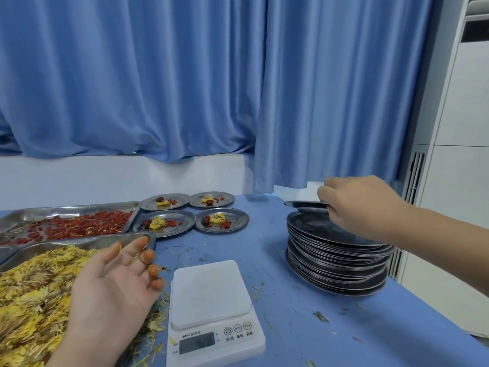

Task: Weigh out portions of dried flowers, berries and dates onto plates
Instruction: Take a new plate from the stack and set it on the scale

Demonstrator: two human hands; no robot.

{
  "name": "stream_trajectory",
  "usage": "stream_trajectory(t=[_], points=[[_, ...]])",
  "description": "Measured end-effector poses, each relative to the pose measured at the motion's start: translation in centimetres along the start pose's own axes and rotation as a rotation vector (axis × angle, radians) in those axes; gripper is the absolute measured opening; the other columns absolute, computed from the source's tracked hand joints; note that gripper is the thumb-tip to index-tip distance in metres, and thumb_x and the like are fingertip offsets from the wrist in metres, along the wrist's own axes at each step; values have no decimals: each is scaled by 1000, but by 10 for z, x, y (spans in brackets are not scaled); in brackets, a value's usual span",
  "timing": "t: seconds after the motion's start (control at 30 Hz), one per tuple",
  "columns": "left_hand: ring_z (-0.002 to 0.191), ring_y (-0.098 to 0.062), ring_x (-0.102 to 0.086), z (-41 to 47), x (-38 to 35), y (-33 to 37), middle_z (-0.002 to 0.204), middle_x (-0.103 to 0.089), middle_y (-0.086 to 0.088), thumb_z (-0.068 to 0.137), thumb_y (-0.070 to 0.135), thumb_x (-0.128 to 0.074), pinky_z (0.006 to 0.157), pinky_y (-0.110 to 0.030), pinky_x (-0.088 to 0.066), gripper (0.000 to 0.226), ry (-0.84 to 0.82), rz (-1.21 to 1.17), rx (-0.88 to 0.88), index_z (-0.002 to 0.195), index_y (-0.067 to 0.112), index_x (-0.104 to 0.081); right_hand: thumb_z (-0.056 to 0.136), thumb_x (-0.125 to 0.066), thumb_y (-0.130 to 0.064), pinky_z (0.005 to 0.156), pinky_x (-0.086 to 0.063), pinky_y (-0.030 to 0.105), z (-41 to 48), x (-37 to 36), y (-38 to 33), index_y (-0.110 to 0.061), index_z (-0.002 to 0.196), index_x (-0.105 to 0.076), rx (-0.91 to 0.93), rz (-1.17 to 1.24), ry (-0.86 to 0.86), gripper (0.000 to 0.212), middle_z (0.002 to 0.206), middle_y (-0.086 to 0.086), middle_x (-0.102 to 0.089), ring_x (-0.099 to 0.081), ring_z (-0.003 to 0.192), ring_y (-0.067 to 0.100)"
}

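Nearest, a white digital kitchen scale [214, 313] sits empty at the blue table's [304, 327] front edge. Yellow dried flowers [31, 292] fill a steel tray [148, 238] at left. The left hand [113, 290] hovers open, fingertips [154, 270] orange-stained. The right hand [362, 205] pinches the top steel plate [304, 205] off the plate stack [336, 263].

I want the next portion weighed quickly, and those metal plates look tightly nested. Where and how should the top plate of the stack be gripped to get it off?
By its thin raised rim on the far right side, where the right hand already pinches it. The top plate is tilted up off the stack there, so lifting that edge upward probably peels it free of the nested ones.
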State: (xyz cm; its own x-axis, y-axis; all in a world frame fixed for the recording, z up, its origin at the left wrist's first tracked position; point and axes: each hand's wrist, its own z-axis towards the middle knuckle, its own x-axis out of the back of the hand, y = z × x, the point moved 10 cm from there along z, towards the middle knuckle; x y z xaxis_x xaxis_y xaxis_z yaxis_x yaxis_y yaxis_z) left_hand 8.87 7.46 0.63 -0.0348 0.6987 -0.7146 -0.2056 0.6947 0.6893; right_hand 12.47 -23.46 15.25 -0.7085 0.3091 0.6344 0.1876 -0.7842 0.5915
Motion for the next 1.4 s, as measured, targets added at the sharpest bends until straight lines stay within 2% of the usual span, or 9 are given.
stream_trajectory(t=[0.1,0.17,0.27,0.43,0.6,0.83,1.03,1.2,1.4], points=[[65,-17,-49,0,2,0,74,-58,0,50,40,-75,65,-32,-34,60,6,14,-5,103,16,-63,69,-76,-16,43,-6,20,-4,26,-12,-11,71,-56,41,54,192,21,64,2,-50,-49,48,27],[66,-17,-48,0,5,-1,74,-57,0,71,38,-65,66,-32,-33,40,10,14,-10,104,16,-63,61,-81,-13,39,-14,20,-7,43,-27,-9,67,-56,80,109,290,27,61,5,-51,-50,45,27],[67,-17,-46,0,8,0,74,-57,0,85,38,-50,65,-32,-33,29,46,34,-35,99,15,-64,63,-77,-6,35,-31,29,-10,60,-63,-9,67,-55,189,169,378,23,63,7,-52,-50,49,29],[65,-17,-45,-2,10,10,72,-57,1,77,33,-53,62,-30,-33,26,112,63,-112,93,15,-64,54,-75,2,42,-18,27,-24,74,-130,-13,65,-50,431,246,471,31,61,5,-48,-42,49,24],[63,-15,-43,-4,15,13,70,-59,2,89,32,-43,60,-29,-33,26,161,74,-158,90,15,-63,61,-67,2,41,-27,27,-40,62,-182,-13,66,-54,578,331,496,21,61,3,-50,-44,51,21],[61,-15,-44,-4,16,12,69,-59,2,89,32,-44,59,-29,-33,25,181,78,-152,89,16,-62,85,-36,5,45,-36,26,-40,49,-201,-15,63,-55,539,329,581,35,59,1,-52,-48,53,19],[62,-15,-44,-4,17,11,71,-58,2,88,32,-44,58,-30,-33,25,174,79,-138,89,15,-63,50,-69,-2,42,-40,23,-33,22,-207,-18,63,-61,488,367,372,22,58,-3,-53,-50,48,18],[61,-15,-46,-3,15,10,71,-58,1,88,32,-45,57,-29,-34,26,171,86,-132,89,15,-64,50,-74,-4,42,-39,25,-45,13,-197,-18,64,-62,424,429,298,24,60,-2,-53,-48,48,20],[59,-15,-45,-3,13,8,71,-56,0,90,31,-45,56,-28,-34,25,164,90,-122,89,15,-64,86,-56,-22,47,-40,30,-68,8,-170,-14,74,-66,282,662,308,18,64,0,-53,-50,53,23]])
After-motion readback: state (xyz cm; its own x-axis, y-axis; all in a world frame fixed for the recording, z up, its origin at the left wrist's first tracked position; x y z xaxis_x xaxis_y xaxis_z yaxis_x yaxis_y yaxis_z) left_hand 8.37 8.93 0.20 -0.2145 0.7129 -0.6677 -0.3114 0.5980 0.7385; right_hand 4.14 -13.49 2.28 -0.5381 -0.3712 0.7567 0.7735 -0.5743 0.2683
